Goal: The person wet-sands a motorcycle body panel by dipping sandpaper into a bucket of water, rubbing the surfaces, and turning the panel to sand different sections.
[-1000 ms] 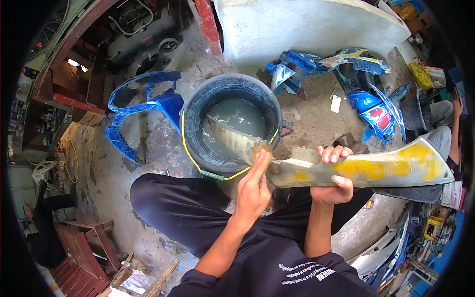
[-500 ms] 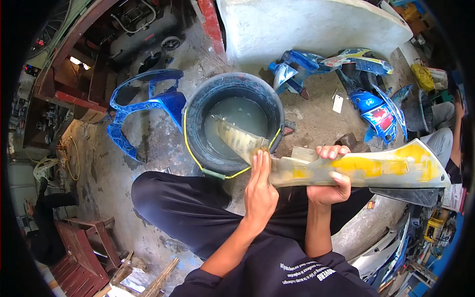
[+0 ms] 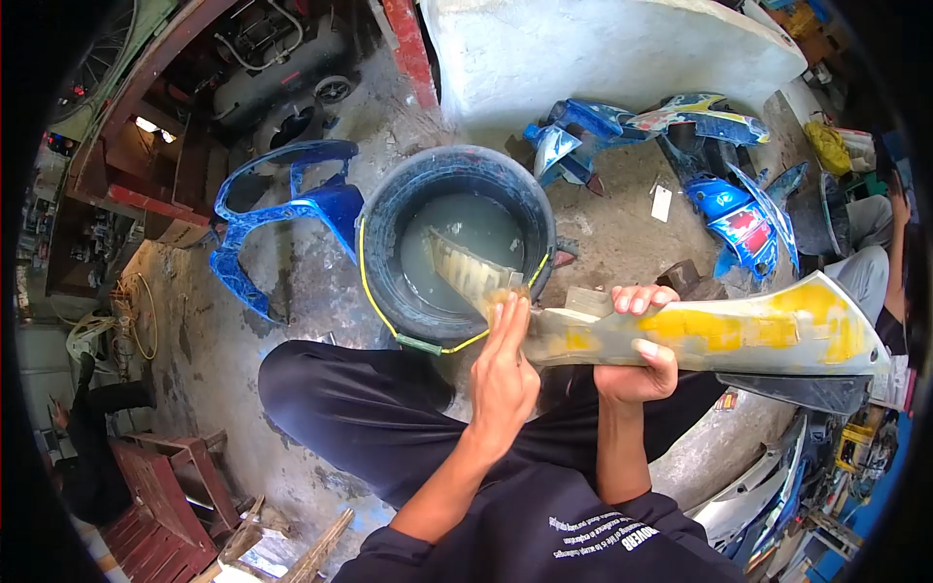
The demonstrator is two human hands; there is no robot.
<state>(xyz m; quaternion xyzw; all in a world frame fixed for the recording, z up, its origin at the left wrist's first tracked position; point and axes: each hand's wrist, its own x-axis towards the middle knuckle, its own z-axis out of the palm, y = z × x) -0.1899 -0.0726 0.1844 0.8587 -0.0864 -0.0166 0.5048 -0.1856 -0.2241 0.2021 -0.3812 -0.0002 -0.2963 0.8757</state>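
Observation:
A long motorcycle body panel (image 3: 719, 331), grey-beige with yellow patches, lies across the front of me. Its narrow ribbed end (image 3: 466, 270) reaches over the black bucket (image 3: 377, 255) and down toward the cloudy water (image 3: 478, 222) inside. My right hand (image 3: 634, 364) grips the panel near its middle, thumb in front and fingertips over the upper edge. With straight fingers held together, my left hand (image 3: 503, 374) presses a small tan piece that looks like sandpaper (image 3: 505, 294) on the narrow part, beside the bucket rim. Most of that piece is hidden under the fingers.
A blue frame-like panel (image 3: 321, 206) lies left of the bucket. Several blue fairing parts (image 3: 736, 223) lie at the right, before a white wall (image 3: 603, 58). Another person's grey-trousered leg (image 3: 868, 282) shows at far right. A red wooden bench (image 3: 165, 486) stands lower left.
My left hand has shifted slightly to the left and down on the panel. The right hand keeps its grip, and the view has moved a little.

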